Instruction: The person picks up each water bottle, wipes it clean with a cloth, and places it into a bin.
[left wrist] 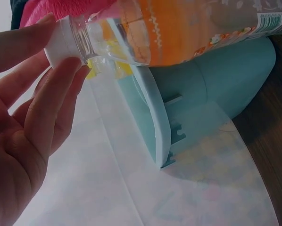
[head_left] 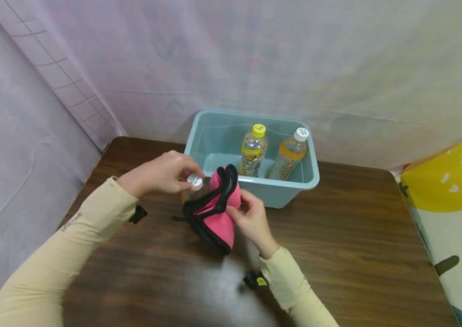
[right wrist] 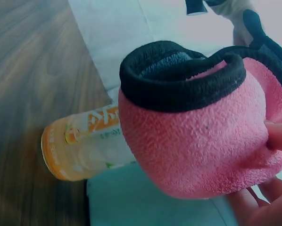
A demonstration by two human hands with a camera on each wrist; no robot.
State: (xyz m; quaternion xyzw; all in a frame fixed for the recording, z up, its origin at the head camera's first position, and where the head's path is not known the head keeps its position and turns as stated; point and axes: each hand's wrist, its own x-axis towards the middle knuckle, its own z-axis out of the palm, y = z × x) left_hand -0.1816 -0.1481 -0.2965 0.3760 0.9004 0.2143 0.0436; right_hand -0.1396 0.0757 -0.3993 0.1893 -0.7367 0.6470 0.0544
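In the head view, my left hand (head_left: pixel 169 172) pinches the white cap (left wrist: pixel 63 43) of a clear bottle with an orange label (left wrist: pixel 155 33) in front of the bin's left end. Whether its base touches the table cannot be told. My right hand (head_left: pixel 253 222) grips a pink fuzzy cloth piece with black trim (head_left: pixel 222 225), thumb on one side and fingers on the other. The right wrist view shows this pink cloth piece (right wrist: pixel 193 146) folded into a loop-like opening, beside the bottle (right wrist: pixel 84 143). In the head view the cloth hides much of that bottle.
A light blue bin (head_left: pixel 271 193) stands at the table's back edge by a hanging curtain. Inside it are a yellow-capped bottle (head_left: pixel 253 152) and a leaning white-capped bottle (head_left: pixel 290 156). Brown wooden table (head_left: pixel 349 245) surrounds the bin's front and sides.
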